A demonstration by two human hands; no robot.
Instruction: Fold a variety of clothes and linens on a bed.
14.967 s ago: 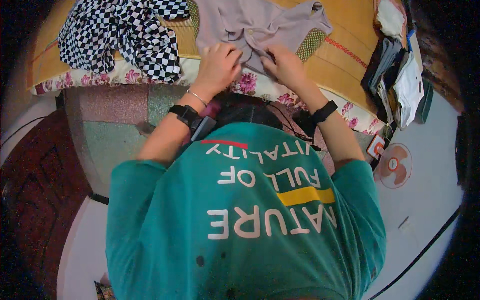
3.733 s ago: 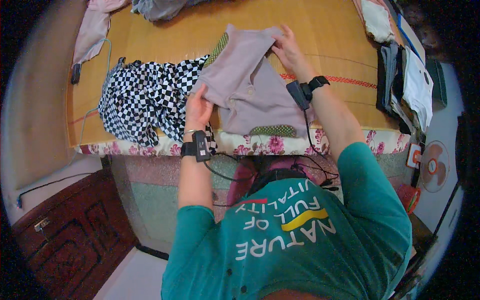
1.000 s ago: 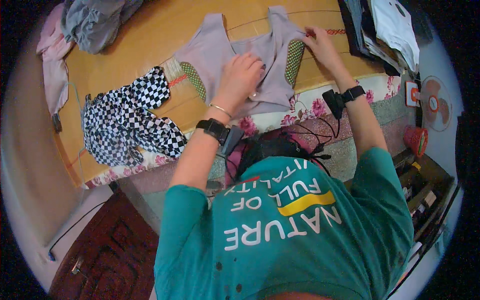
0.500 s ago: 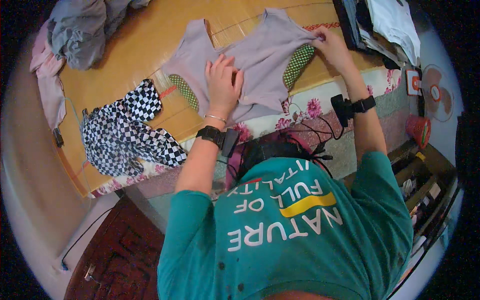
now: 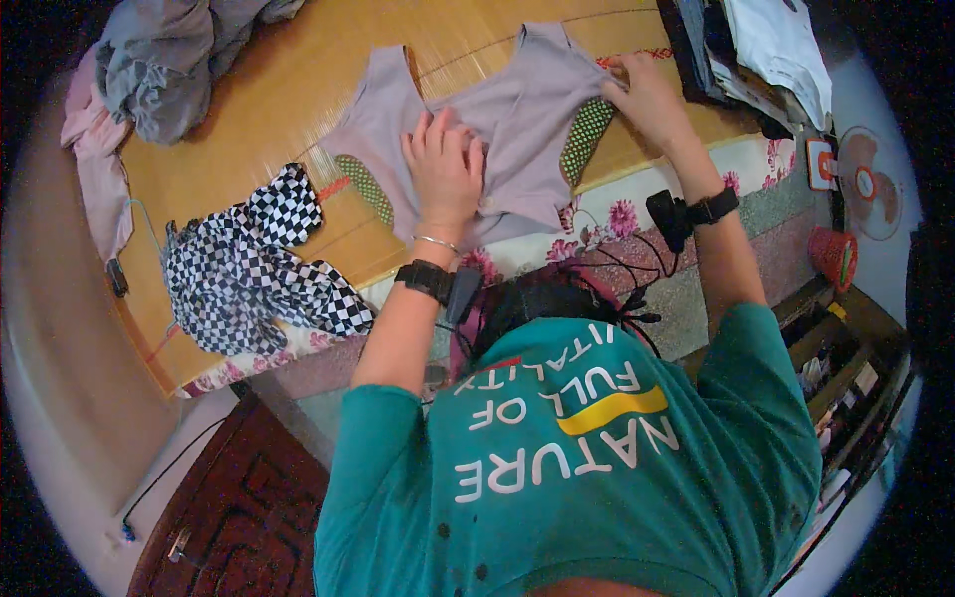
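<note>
A mauve sleeveless top (image 5: 527, 129) is spread on the tan mat, with green dotted fabric (image 5: 587, 139) showing at its sides. My left hand (image 5: 445, 171) lies on the front of the top, fingers stretched out and slightly apart. At the top's right edge, my right hand (image 5: 649, 104) has its thumb and fingers apart, the fingertips touching or just beside the cloth. A bracelet and a dark strapped device (image 5: 438, 282) are on my left wrist; another strapped device (image 5: 686, 214) is on my right.
A black-and-white checkered garment (image 5: 249, 269) lies to the left. Grey cloth (image 5: 154, 70) and pink cloth (image 5: 95, 149) are bunched at the far left. Folded dark and white clothes (image 5: 781, 50) sit at the far right, near a fan (image 5: 870, 184) and a red basket (image 5: 832, 257).
My right hand has moved slightly left, and its pinch on the top's edge has loosened. The top's right shoulder has shifted a little left. My left hand stays on the cloth.
</note>
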